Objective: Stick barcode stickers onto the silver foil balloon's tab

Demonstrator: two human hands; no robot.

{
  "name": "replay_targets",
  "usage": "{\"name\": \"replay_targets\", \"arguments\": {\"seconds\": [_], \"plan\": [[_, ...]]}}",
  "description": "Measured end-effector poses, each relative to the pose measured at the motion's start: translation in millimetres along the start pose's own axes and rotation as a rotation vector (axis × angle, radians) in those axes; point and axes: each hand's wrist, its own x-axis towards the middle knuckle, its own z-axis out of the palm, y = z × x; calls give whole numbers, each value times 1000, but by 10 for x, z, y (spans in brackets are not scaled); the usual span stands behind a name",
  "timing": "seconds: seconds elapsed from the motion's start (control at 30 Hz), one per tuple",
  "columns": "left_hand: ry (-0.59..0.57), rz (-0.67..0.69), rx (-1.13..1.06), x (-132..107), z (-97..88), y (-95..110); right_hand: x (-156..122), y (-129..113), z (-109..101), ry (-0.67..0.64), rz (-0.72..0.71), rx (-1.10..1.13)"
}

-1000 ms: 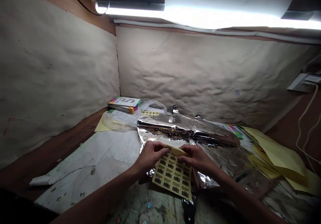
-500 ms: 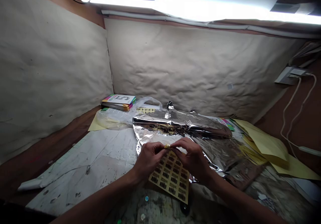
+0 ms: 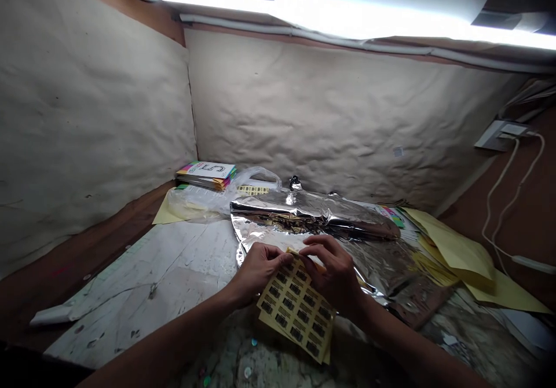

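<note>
Between my two hands hangs a yellow label sheet [image 3: 294, 307] printed with rows of dark barcode-like labels, and the edge of another yellow sheet shows beneath it. At its upper left edge, my left hand [image 3: 263, 269] pinches the sheet between thumb and fingers. Opposite, my right hand [image 3: 330, 266] has its thumb and fingertips closed at the top edge of the sheet, close to the left fingertips. Just beyond the hands lies a silvery foil sheet or bag [image 3: 295, 208], wrinkled and shiny.
Booklets [image 3: 208, 171] are stacked at the back left beside a clear plastic bag [image 3: 200, 202]. Yellow paper [image 3: 452, 246] lies on the right, below a white cable [image 3: 499, 197] from a wall socket [image 3: 499, 134]. A lit tube lamp [image 3: 217, 0] hangs low overhead.
The label sheet has tilted and shifted slightly, and a second sheet edge now shows beneath it. My right index finger has lifted and the folded top edge has opened out.
</note>
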Motion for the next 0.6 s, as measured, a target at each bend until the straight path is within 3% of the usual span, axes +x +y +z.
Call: {"name": "replay_targets", "arguments": {"seconds": [0.23,0.37,0.43,0.5,0.6], "plan": [[-109,-45,-8,0,-11,13,-52,-122,-159,-49,192,146],[-150,-102,135,-30,-82,69,-129,-86,-391,45,335,245],[-315,-168,176,-60,-123,102,-187,-11,-503,-5,481,376],[-556,-203,225,-99,-132,129,-267,84,-556,-158,671,549],[-771,-98,321,-150,-73,130,-418,204,-500,-363,845,723]]}}
